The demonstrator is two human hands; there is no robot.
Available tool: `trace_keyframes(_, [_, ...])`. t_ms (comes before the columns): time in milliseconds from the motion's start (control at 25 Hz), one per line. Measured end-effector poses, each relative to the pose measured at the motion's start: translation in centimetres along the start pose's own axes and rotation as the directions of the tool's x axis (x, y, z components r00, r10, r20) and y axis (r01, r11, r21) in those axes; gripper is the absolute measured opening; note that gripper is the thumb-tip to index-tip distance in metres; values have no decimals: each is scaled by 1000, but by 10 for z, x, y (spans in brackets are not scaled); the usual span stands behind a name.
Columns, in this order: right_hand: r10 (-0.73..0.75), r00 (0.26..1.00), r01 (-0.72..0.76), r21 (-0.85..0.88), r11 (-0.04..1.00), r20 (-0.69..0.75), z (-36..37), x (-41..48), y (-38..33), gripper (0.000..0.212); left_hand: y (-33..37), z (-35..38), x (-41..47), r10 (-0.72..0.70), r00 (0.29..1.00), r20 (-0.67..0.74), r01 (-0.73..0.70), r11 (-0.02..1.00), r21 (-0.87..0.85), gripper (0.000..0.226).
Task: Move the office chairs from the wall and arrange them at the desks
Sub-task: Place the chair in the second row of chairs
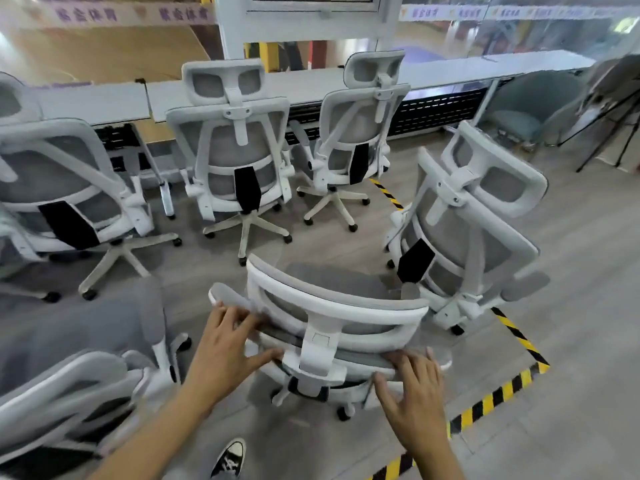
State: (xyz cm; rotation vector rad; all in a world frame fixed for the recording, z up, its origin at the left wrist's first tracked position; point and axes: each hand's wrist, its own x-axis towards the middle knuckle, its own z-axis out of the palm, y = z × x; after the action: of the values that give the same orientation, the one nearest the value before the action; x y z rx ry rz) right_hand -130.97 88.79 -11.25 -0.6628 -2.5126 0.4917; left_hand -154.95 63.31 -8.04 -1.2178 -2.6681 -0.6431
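A white-framed office chair with grey mesh point(341, 308) stands right in front of me, its back toward me. My left hand point(225, 348) lies on the left side of its backrest top, fingers spread and curled over the edge. My right hand point(414, 386) rests on the right side of the same backrest, fingers apart. Three matching chairs stand at the long white desk point(304, 83): one at the left point(65, 188), one in the middle point(235, 147) and one further right point(360, 133). Another chair point(474, 223) stands tilted to my right.
One more grey chair point(79, 362) crowds my lower left. Yellow-black floor tape point(502, 389) marks a corner on the right. A teal armchair point(526, 109) and a black tripod stand point(609, 126) sit at the far right. My shoe point(230, 459) shows below.
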Motion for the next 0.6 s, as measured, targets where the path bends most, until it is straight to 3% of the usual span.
trace_keyframes(120, [-24,999,24,-2,1000,49,-21,-4,35,41,39,6,-33,-87,995,-53,87,996,-11,66])
trace_keyframes(360, [-159,967,128,160,979,199,-41,25,81,45,85,33,-95,-204,969,-139,196,978,-74,50])
trace_keyframes(600, [-229,941,171,234,957,250,-23,77,95,41,86,45,-63,-259,939,-227,242,965,-102,51])
